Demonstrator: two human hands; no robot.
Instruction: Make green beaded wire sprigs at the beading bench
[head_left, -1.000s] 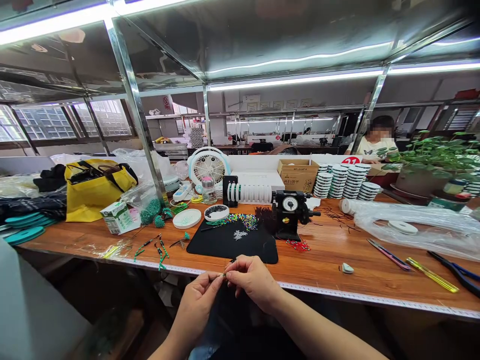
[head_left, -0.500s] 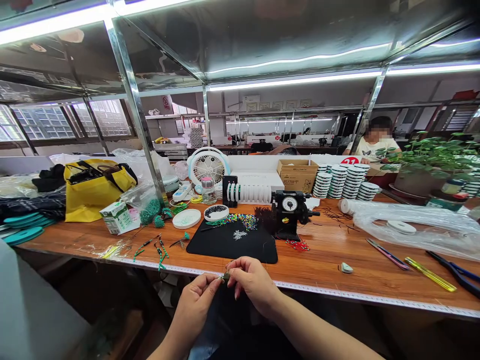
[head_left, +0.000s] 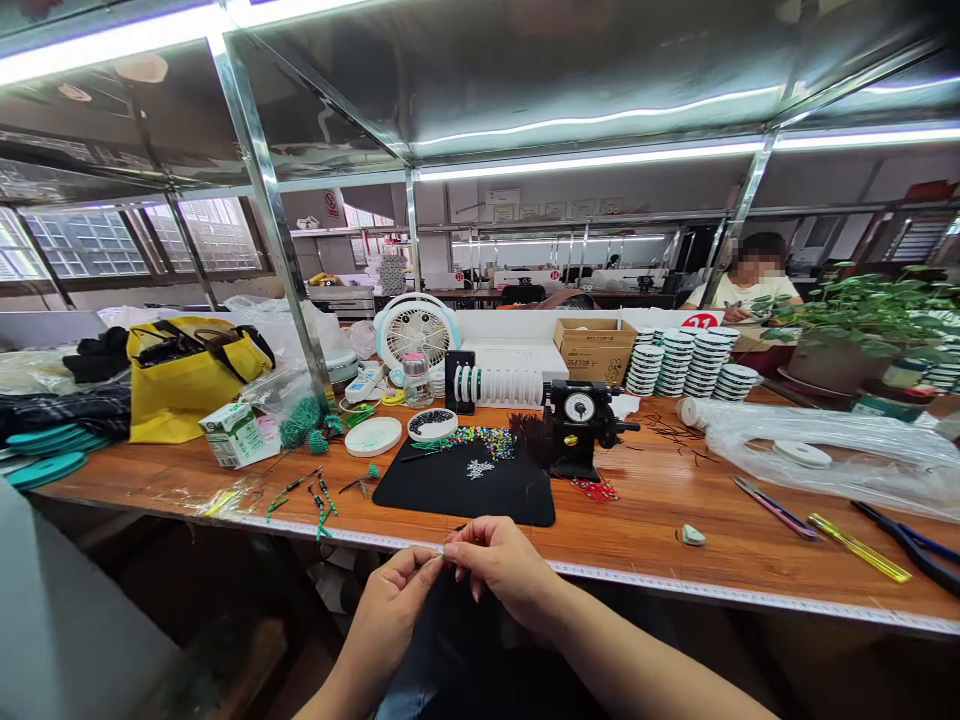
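My left hand (head_left: 401,590) and my right hand (head_left: 499,568) meet just off the table's front edge, their fingertips pinched close together. Whatever lies between them is almost wholly covered by the fingers; only a tiny pale bit shows at the tips. Beyond the hands lies a black mat (head_left: 461,495), bearing a heap of small coloured beads (head_left: 495,442) and a small pile of clear or silver beads (head_left: 478,469). To the left of the mat, several green-and-black beaded cords (head_left: 322,505) rest on the wood.
Behind the mat stands a black winding machine (head_left: 577,430) with white spools. A white dish (head_left: 433,425) holds dark beads. At right lie tweezers (head_left: 776,508), a yellow stick (head_left: 859,548) and dark-handled pliers (head_left: 911,545). A measuring tape (head_left: 675,588) runs along the front edge. Another person (head_left: 757,290) sits beyond.
My right fingers have closed over the small dark piece that showed between the fingertips before. Both hands have otherwise stayed in nearly the same place.
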